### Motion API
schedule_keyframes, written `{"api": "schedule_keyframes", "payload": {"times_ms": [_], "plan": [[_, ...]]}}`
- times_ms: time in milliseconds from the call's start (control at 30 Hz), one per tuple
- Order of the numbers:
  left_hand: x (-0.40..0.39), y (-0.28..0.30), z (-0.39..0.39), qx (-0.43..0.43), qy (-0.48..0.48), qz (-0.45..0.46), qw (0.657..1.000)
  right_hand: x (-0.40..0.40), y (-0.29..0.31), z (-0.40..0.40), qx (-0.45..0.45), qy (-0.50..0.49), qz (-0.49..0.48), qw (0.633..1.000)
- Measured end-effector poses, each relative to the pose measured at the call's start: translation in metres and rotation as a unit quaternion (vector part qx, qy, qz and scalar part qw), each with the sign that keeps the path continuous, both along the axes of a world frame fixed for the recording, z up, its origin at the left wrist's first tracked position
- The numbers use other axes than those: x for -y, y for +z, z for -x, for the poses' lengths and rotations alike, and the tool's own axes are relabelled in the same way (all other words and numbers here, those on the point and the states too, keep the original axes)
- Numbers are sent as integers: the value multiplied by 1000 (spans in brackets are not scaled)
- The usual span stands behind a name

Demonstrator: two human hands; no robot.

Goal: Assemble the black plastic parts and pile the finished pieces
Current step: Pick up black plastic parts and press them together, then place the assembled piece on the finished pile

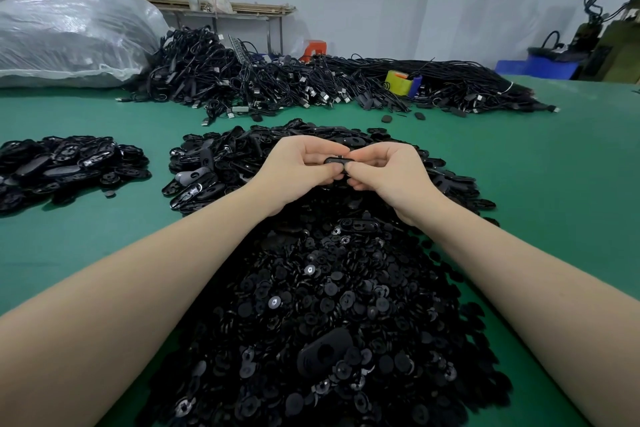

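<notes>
black part [337, 160] lengthwise left-right, both hands pinching

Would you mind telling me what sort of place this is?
Probably a small factory assembly bench: heaps of loose black plastic parts on a green table, a mass of bundled black cables behind, and two hands pressing one black piece together.

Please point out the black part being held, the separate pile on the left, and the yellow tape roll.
black part [337, 160]: head view, its top edge.
left pile [65, 166]: head view, its middle.
yellow tape roll [397, 82]: head view, its side.
</notes>
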State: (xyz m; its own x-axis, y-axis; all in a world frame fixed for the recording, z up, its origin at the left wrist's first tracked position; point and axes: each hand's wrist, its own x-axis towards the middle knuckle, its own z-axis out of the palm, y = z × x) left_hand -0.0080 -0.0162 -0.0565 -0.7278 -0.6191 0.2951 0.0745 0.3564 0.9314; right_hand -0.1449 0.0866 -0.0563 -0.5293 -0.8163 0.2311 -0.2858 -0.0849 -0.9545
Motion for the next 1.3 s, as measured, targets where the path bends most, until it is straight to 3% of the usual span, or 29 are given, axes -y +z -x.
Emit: {"api": "schedule_keyframes", "payload": {"times_ms": [467, 567, 733, 800, 867, 933, 1033, 1133, 1200, 1300], "plan": [[1, 12, 4, 70, 67, 35, 995, -4, 3, -1, 42, 28, 10, 999], [8, 26, -2, 77, 52, -4, 996, -3, 8, -2, 84, 30, 10, 996], [28, 35, -20, 7, 78, -203, 976, -3, 17, 1, 260, -15, 46, 964], [42, 42, -29, -68, 142, -249, 956, -6, 21, 7, 335, 5, 56, 941], [64, 50, -46, -155, 250, -247, 923, -7, 23, 12, 348, 31, 63, 935], [94, 51, -72, -187, 375, -159, 894, -5, 25, 13, 298, 47, 52, 952], [142, 39, -118, -134, 519, -8, 844, -4, 28, 6, 198, 69, 36, 977], [185, 13, -158, -144, 590, -26, 794, -9, 30, -1, -30, 96, -15, 995], [197, -3, -170, -117, 613, -56, 779, -13, 34, -7, -176, 161, -73, 969], [181, -6, -162, -59, 636, -60, 767, -15, 37, -20, -329, 237, -171, 898]]}}
